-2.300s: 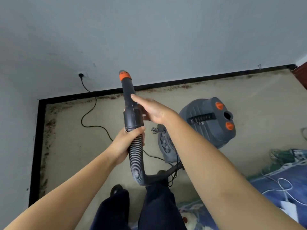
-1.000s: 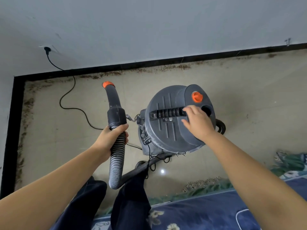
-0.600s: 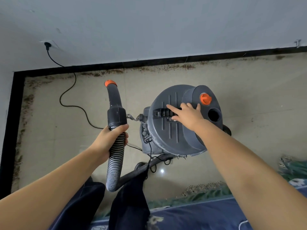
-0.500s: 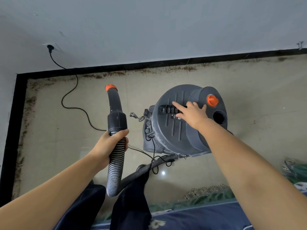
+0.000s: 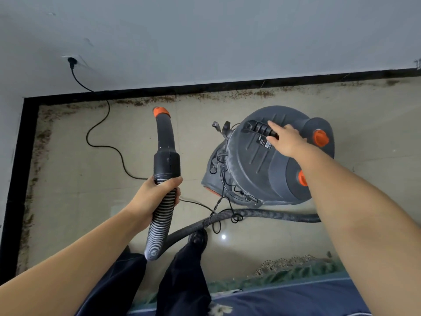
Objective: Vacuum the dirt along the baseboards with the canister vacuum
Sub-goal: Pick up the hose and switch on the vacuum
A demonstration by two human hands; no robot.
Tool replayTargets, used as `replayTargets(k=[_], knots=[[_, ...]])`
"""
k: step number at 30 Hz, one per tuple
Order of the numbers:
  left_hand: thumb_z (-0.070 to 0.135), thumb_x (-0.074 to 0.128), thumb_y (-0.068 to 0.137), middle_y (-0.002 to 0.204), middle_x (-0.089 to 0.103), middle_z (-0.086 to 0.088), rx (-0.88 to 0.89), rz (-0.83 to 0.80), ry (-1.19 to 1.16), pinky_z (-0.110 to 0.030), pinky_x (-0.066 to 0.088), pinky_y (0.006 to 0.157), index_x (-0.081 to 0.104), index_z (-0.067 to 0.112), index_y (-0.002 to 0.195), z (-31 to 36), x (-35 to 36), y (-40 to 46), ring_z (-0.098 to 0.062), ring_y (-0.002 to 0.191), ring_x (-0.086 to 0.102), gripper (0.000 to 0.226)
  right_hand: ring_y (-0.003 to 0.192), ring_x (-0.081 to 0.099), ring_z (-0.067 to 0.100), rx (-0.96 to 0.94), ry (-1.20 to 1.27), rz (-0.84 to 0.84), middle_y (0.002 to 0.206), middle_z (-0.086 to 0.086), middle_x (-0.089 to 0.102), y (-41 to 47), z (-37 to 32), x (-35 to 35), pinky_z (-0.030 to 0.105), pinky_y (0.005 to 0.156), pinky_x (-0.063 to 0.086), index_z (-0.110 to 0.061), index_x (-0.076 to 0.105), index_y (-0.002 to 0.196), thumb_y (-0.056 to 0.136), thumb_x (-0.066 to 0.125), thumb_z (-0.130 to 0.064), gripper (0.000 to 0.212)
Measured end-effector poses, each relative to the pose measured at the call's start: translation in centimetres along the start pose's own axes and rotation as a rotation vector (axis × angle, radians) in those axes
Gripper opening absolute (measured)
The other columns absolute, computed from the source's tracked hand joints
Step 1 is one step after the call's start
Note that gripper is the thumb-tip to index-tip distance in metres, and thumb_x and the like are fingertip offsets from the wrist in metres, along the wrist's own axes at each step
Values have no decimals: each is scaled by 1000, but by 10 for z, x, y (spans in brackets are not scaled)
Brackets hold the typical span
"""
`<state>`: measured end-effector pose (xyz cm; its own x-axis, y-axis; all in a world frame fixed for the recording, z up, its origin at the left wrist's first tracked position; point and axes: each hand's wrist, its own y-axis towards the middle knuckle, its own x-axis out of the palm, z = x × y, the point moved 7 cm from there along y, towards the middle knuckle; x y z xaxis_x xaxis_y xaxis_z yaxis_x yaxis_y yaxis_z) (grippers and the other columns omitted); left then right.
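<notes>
The floor (image 5: 79, 179) was pale tile, bounded by a black baseboard (image 5: 205, 86) under a grey wall (image 5: 227, 37). All positions below are taken from the vacuum (image 5: 262, 165).

The vacuum, a grey canister with orange knobs, sat on the floor, tipped so that its round top faced the camera. Baseboard ran beyond it and far to its left, meeting in a corner. Brown dirt (image 5: 145, 101) lay in a band along both runs, heaviest left of the vacuum near the corner. A blue patterned cloth (image 5: 284, 297) lay on the near side of the vacuum.

The ribbed hose (image 5: 160, 224) ran from behind the right forearm, across the floor just in front of the vacuum, then looped up to its left. It ended in a dark nozzle (image 5: 165, 137) with an orange tip, held upright, left of the vacuum and clear of the floor.

The power cord (image 5: 100, 133) trailed left from the vacuum and up to a wall socket (image 5: 72, 60).

Left hand (image 5: 155, 197): fingers curled fully round the hose just below the nozzle collar, thumb across the top.

Right hand (image 5: 284, 140): on the ribbed carry handle (image 5: 257, 128) atop the vacuum. Fingers lay close together over the bar, index straighter than the rest; how far they wrapped under it could not be determined.
</notes>
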<state>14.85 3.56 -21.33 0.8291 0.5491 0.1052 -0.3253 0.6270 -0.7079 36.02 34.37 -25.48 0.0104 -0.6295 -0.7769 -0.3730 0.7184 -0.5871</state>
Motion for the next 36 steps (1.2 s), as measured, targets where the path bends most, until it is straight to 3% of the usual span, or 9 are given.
replayTargets(k=[3, 5, 7, 10, 16, 23, 28, 33, 36], knots=[[18, 65, 88, 69, 60, -8, 6, -16, -1, -27, 50, 54, 50, 10, 94, 4, 2, -3, -18, 55, 57, 18, 125, 43, 37, -85, 164, 295, 134, 19, 49, -36, 21, -21, 42, 103, 35, -11, 51, 138, 98, 46, -10, 40], [18, 64, 89, 67, 60, -7, -2, -14, -9, -26, 50, 52, 50, 9, 92, 4, 6, -3, -17, 53, 57, 16, 112, 54, 38, 23, 205, 472, 119, 21, 60, -73, 59, -23, 40, 90, 42, -4, 64, 119, 93, 48, -1, 31], [19, 63, 89, 64, 60, -5, -24, -10, -14, -27, 49, 52, 51, 10, 88, 2, 13, -2, -16, 51, 56, 16, 102, 59, 38, 131, 215, 426, 112, 21, 62, -100, 92, -1, 39, 83, 45, -3, 67, 111, 91, 52, -1, 25], [20, 64, 89, 65, 60, -5, -40, -10, -28, -31, 48, 57, 51, 12, 89, -1, 25, 1, -18, 53, 57, 15, 97, 63, 36, 131, 242, 295, 118, 21, 58, -111, 109, 32, 34, 88, 43, 0, 64, 116, 90, 60, -6, 27], [19, 65, 88, 67, 59, -7, -49, 2, -13, -32, 49, 59, 51, 11, 91, -5, 34, 5, -19, 54, 57, 17, 100, 55, 36, 186, 196, 373, 113, 18, 56, -96, 111, 34, 38, 79, 43, -3, 63, 106, 91, 64, -21, 23], [16, 64, 89, 66, 58, -8, -39, 19, -34, -34, 47, 60, 50, 11, 92, 4, 38, 2, -20, 54, 56, 14, 97, 50, 35, 197, 60, 307, 109, 17, 52, -90, 106, 31, 35, 68, 36, -4, 56, 98, 97, 53, -25, 22], [18, 65, 88, 66, 59, -8, -26, 9, -24, -33, 48, 58, 51, 10, 93, 8, 38, 1, -20, 54, 56, 17, 104, 55, 38, 325, 44, 209, 112, 20, 58, -86, 106, 28, 38, 75, 40, -2, 56, 107, 100, 46, -30, 30], [19, 66, 87, 68, 59, -9, -35, 3, -19, -31, 49, 56, 51, 9, 94, 14, 31, -7, -19, 54, 57, 19, 116, 51, 39, 470, 41, 22, 127, 20, 55, -91, 87, 16, 44, 93, 45, -4, 55, 121, 99, 44, -32, 37], [20, 66, 87, 67, 60, -8, -11, 6, -4, -31, 49, 55, 51, 9, 95, 25, 26, -15, -18, 53, 58, 20, 120, 47, 36, 281, 26, 87, 133, 18, 49, -93, 11, -5, 44, 93, 42, -6, 47, 132, 100, 40, -39, 47]])
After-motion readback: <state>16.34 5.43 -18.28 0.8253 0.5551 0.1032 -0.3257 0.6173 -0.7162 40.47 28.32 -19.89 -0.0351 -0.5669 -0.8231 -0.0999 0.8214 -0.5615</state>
